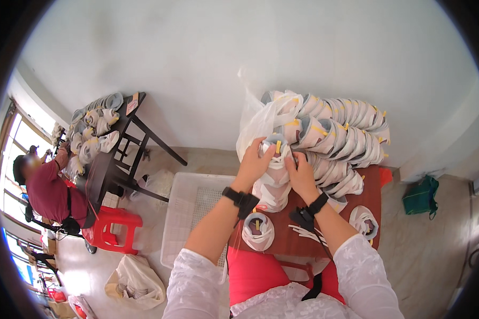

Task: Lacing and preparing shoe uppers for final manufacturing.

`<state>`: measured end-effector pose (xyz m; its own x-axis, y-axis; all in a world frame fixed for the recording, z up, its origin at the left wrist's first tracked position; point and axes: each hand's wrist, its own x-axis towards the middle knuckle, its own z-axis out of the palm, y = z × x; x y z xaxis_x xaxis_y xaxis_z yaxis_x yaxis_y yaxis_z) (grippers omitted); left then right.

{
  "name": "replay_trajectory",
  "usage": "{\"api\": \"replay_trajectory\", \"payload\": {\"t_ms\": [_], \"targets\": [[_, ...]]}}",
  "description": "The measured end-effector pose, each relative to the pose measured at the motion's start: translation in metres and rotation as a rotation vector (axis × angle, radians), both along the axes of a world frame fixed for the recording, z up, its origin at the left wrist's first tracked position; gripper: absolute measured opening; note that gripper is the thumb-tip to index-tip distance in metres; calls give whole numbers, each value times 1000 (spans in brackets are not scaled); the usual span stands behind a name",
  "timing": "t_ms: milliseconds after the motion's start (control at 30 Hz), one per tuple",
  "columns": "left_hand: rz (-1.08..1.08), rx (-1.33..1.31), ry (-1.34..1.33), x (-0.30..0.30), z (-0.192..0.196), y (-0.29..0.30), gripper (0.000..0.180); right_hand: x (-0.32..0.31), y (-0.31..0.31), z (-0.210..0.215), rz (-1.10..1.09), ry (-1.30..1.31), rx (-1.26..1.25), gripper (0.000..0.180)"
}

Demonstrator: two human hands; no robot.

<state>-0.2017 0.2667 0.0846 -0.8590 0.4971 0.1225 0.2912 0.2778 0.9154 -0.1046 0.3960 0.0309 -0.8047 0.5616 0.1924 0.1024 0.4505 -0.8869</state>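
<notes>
"Pale wall [324, 48] behind; brown counter [372, 186], stacked shoes [330, 139] at far right. Where is the held one?"

"Shoe [278, 174] is over the counter's left part, beside the bag [254, 123]. Left hand [256, 162] clamped on its left side, right hand [303, 176] on its right. Right fingertip contact partly hidden; exact grip: cannot tell."

"Handling, judged?"

"Probably light, soft, little slip; collar likely flexes. Best hold: both sides below the opening. Avoid hauling on the tab [278, 147], whose stitching may be weak."
</notes>
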Motion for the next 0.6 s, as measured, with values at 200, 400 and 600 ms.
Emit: {"api": "replay_trajectory", "payload": {"t_ms": [200,400,600], "targets": [[-16,-78,181,11,-6,0,52,18,6,2,58,41,-62,40],[-99,-116,181,15,-16,-8,51,31,0,-12,50,65,10,40],[-125,21,183,29,-44,-21,57,37,-11,-31,130,-34,-5,41]]}}
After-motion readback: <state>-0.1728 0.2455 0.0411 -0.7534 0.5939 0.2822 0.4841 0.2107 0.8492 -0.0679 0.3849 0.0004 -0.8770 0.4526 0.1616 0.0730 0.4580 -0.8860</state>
